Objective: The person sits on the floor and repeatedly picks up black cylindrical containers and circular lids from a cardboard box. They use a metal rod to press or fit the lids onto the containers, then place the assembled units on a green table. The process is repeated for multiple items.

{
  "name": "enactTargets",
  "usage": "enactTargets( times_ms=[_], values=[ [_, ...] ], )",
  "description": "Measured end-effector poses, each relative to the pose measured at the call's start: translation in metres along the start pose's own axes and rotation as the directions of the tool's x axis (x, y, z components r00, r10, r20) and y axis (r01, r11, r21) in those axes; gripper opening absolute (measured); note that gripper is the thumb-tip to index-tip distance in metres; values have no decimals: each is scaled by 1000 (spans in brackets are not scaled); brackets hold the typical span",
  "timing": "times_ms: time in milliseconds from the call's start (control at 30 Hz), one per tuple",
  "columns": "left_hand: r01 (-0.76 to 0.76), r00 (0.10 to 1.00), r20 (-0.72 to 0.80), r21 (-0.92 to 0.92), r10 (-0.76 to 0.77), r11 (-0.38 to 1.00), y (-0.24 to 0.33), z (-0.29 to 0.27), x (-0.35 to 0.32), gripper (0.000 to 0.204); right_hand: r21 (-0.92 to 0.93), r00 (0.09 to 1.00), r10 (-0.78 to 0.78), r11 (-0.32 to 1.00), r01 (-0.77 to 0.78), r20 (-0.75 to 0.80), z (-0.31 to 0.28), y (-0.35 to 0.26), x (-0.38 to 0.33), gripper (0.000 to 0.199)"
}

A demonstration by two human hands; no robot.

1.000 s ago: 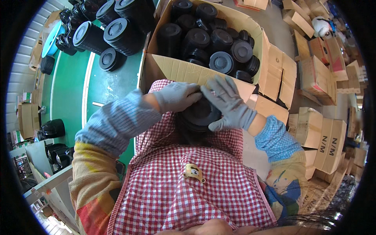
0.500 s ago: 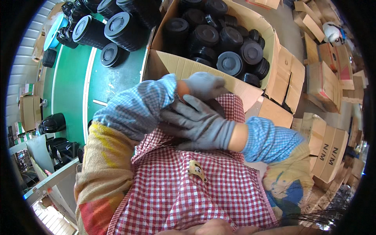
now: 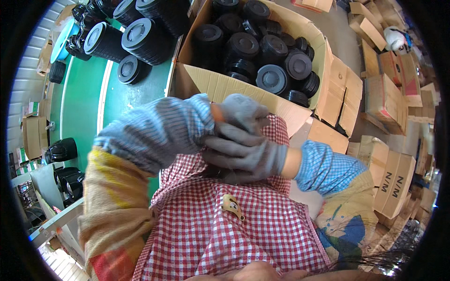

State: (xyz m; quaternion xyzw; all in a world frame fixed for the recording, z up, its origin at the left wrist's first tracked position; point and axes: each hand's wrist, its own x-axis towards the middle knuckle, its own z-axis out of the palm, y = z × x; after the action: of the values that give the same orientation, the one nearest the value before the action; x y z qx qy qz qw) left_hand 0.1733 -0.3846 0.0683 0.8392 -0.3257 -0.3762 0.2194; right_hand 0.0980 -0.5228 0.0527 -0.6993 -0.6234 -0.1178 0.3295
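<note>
Both my hands wear grey gloves and meet in front of my red-and-white checked apron [image 3: 243,220]. My left hand [image 3: 241,111] is the farther one, its fingers closed downward and partly hidden. My right hand [image 3: 248,154] lies nearer, palm down, its fingers stretched out leftward beneath my left wrist. Slight blur softens both hands. A dark object [image 3: 213,171] shows in a small patch under my right hand; its kind is hidden. Beyond my hands stands an open cardboard box [image 3: 213,84] full of round black plastic lids [image 3: 272,78], some in stacks.
On the left, a green table [image 3: 86,107] with white lines carries tall stacks of black lids [image 3: 140,35] and a light blue basin [image 3: 64,41]. Cardboard cartons [image 3: 393,180] crowd the right side. A metal rail [image 3: 61,220] runs at lower left.
My right hand's spread fingers have drawn closer together and moved slightly right. My left hand has shifted a little nearer, and my left elbow has swung outward to the left.
</note>
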Motion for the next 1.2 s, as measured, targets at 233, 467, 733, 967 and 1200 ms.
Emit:
enactTargets(
  times_ms=[233, 467, 733, 967, 1200],
  values=[
    [-486, 863, -310, -288, 400, 825, -41, 46, -18, 32, 203, 912, -36, 978, -53, 409, -20, 32, -13, 53],
    [-81, 996, 48, 24, 80, 996, -41, 42, 28, 33, -43, 996, 35, 999, -32, 80, -3, -8, 1, 57],
    [-511, 852, -468, -648, 234, 564, -69, 98, -24, 28, 281, 892, -93, 959, -39, 443, -21, 33, -4, 55],
    [-72, 997, -28, -251, 67, 965, -55, 47, 25, 35, -87, 887, 376, 926, -366, 268, 5, -31, 9, 59],
    [-323, 917, -370, -468, 150, 822, -53, 69, -75, 44, 437, 714, 697, 663, -608, -64, -15, -20, -53, 78]
  ],
)
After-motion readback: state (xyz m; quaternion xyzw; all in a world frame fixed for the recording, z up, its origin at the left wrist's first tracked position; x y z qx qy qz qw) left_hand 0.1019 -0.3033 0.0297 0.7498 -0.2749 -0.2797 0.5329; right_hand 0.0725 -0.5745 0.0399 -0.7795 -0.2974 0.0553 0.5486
